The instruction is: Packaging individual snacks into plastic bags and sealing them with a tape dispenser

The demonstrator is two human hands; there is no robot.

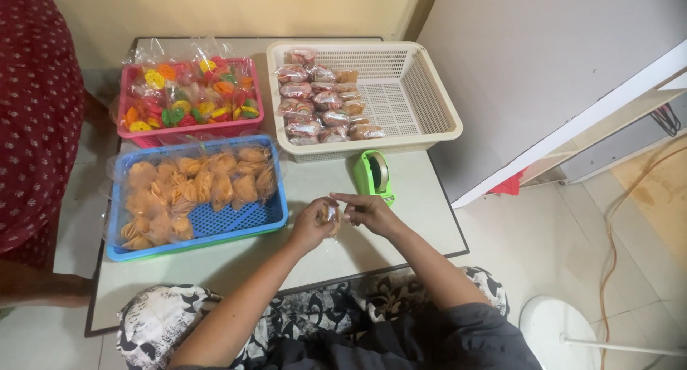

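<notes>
Bench (315,259): low, pale top with dark edge, standing on a tiled floor (544,248).
Back left: pink basket (187,130) of mixed-colour snacks.
Front left: blue basket (215,232) of orange crackers, just beside the pink one.
Back right: cream basket (422,84) with small sealed packets.
Front of cream basket: green tape dispenser (374,175).
</notes>
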